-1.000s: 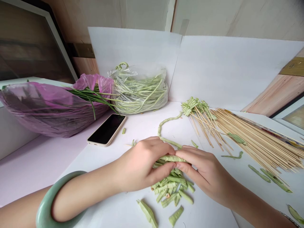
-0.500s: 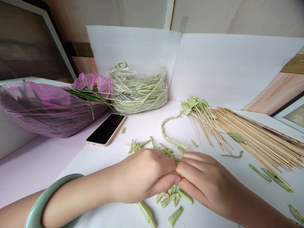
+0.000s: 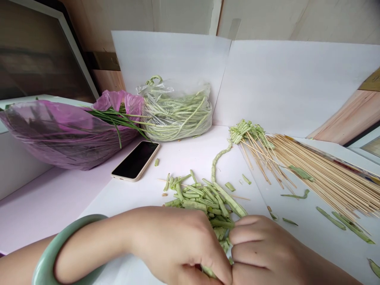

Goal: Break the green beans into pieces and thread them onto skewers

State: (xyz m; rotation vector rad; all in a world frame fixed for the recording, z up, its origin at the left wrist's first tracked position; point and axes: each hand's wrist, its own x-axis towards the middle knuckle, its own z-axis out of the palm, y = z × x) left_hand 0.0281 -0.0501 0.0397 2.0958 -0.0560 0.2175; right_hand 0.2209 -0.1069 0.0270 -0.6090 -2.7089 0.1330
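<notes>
My left hand [image 3: 184,241], with a green bangle [image 3: 50,257] on its wrist, is closed low in the view. Against it my right hand [image 3: 264,249] is closed too, fingers curled. One long bean [image 3: 225,192] runs from the skewered bundle down to my right hand's knuckles, where it passes out of sight. A bit of green bean [image 3: 209,271] shows at my left thumb and finger. The fingertips of both hands are mostly hidden. A pile of cut bean pieces [image 3: 192,194] lies beyond and beneath my hands.
A pink bag [image 3: 68,138] with green stalks stands left, beside a clear bag of long beans [image 3: 178,114]. A phone [image 3: 135,160] lies before them. To the right are beans threaded on sticks [image 3: 245,132], many wooden skewers [image 3: 320,170] and loose bean pieces [image 3: 331,217].
Both hands have moved down towards me, still together, uncovering more of the bean pile. The long bean has been drawn lower and its curve is straighter. The view has shifted slightly.
</notes>
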